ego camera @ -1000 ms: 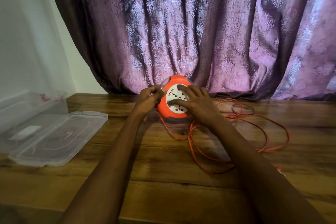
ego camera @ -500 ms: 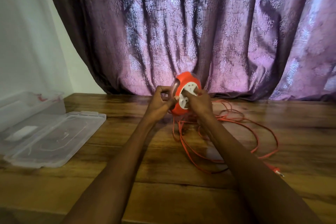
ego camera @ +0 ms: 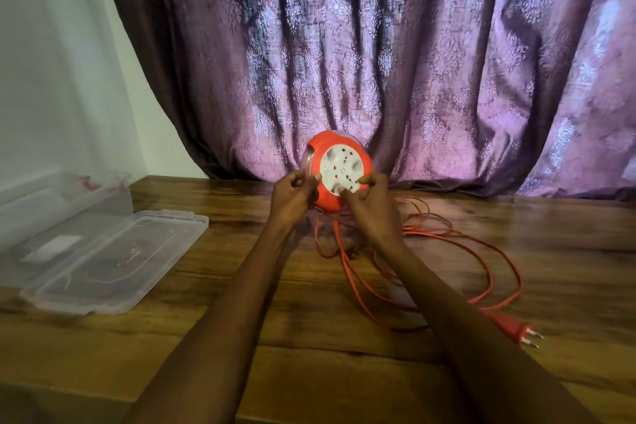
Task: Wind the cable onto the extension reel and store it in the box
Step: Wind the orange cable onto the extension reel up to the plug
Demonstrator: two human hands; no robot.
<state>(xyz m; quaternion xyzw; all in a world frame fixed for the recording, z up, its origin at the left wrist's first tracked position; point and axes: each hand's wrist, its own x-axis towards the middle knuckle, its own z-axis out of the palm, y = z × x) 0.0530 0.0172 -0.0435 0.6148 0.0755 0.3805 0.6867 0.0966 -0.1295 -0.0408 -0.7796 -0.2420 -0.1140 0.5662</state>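
- Reel [ego camera: 339, 170], orange with a white socket face turned toward the camera, is the thing in hand, held up off the tabletop [ego camera: 309, 337] in front of the purple curtain [ego camera: 378, 62].
- Wooden tabletop spans the whole lower part of the view, and the curtain hangs behind it.
- Clear plastic box [ego camera: 65, 200] sits open at far left, its flat lid [ego camera: 113, 258] lying just beside it on the near side.
- Orange cable [ego camera: 447, 244] hangs from under the reel and sprawls in loose loops to the right on the wood.
- Left hand [ego camera: 294, 198] has its grip closed on the reel's left rim.
- Right hand [ego camera: 368, 203] grips the lower right edge, fingertips on the white face.
- Plug [ego camera: 512, 329], orange with two pins, lies at the cable's end near the right forearm.
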